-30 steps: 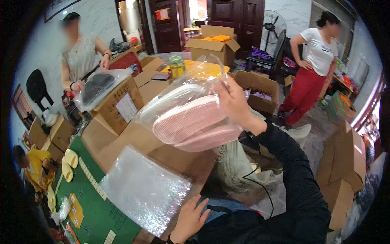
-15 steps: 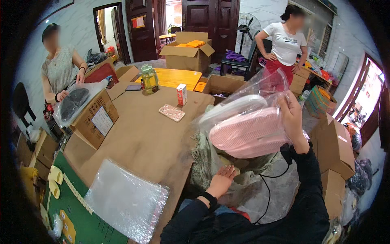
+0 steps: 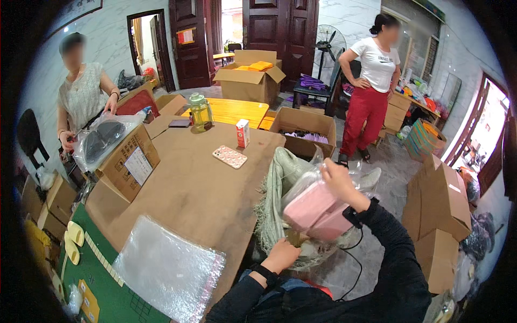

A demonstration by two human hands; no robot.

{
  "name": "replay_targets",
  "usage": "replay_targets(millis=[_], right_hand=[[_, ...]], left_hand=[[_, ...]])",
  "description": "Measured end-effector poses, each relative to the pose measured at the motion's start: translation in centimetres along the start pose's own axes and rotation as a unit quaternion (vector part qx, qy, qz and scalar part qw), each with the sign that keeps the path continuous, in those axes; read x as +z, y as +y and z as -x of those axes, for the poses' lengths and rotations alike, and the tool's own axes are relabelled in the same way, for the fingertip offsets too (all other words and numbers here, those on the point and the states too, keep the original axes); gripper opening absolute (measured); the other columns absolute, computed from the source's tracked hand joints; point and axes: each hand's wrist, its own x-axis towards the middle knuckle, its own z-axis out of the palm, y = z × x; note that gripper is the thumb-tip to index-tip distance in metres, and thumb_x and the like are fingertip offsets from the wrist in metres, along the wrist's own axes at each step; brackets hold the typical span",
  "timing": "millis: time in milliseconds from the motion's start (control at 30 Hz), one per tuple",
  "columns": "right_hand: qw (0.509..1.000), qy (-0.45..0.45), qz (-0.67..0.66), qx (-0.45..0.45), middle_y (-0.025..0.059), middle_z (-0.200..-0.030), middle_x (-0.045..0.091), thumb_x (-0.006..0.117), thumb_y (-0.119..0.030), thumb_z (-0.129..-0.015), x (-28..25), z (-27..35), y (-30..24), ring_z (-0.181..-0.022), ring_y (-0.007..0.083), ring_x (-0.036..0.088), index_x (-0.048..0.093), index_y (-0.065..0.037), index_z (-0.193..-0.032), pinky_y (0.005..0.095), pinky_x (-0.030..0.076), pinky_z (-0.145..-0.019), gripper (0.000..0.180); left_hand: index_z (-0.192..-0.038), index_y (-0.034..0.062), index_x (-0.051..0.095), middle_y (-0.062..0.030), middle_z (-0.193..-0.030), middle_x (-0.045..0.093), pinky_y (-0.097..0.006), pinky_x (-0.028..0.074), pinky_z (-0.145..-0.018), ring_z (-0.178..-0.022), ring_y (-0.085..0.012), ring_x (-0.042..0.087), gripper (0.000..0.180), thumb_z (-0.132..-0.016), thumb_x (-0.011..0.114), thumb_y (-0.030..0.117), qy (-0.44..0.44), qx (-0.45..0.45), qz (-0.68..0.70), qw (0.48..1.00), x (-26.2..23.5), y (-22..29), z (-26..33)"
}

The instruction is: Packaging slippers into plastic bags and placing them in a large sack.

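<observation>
A clear plastic bag holding a pair of pink slippers (image 3: 309, 206) hangs at the mouth of a pale green woven sack (image 3: 269, 212). My right hand (image 3: 340, 182) is closed on the gathered top of that bag, with the slippers below it partly inside the sack. At the near rim of the sack, my left hand (image 3: 281, 255) has its fingers curled in on the sack's edge. The sack's lower part and most of what it contains are hidden.
Clear plastic bags (image 3: 168, 269) lie stacked on the brown table (image 3: 183, 199), near a phone (image 3: 230, 156), a small carton (image 3: 243, 133) and a bottle (image 3: 201, 114). A co-worker (image 3: 86, 102) handles a bagged item at left; another person (image 3: 374, 81) stands beyond. Cardboard boxes (image 3: 439, 199) stand at right.
My right hand has moved down and left, lowering the bagged slippers into the sack's mouth. My left hand has shifted a little left and down, its fingers now curled. The co-worker's bagged item has shifted slightly.
</observation>
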Motion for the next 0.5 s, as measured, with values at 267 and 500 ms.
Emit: replay_targets(millis=[267,500], right_hand=[[0.984,-0.066,-0.065,-0.155,0.022,-0.083,0.059,0.055,-0.018,-0.089,5.6,3.8,0.6,-0.077,0.0403,0.059,0.049,-0.004,-0.094,0.0483,0.041,-0.061,0.016],[0.84,-0.471,0.209,-0.171,0.0149,-0.084,0.066,0.055,-0.021,-0.08,11.0,7.2,12.3,-0.076,0.0348,0.063,0.065,-0.004,-0.09,0.0445,0.049,-0.063,0.022]], left_hand=[[-0.087,0.0124,0.062,-0.002,-0.073,0.063,-0.033,0.041,-0.082,-0.084,-0.0203,0.059,0.012,-0.076,0.057,0.014,0.093,0.039,0.018,0.995,-2.8,-1.3,1.8],[-0.084,0.0135,0.063,-0.0018,-0.073,0.059,-0.032,0.04,-0.084,-0.085,-0.0192,0.057,0.011,-0.074,0.059,0.015,0.296,0.086,0.047,0.95,-4.4,-0.4,1.1]])
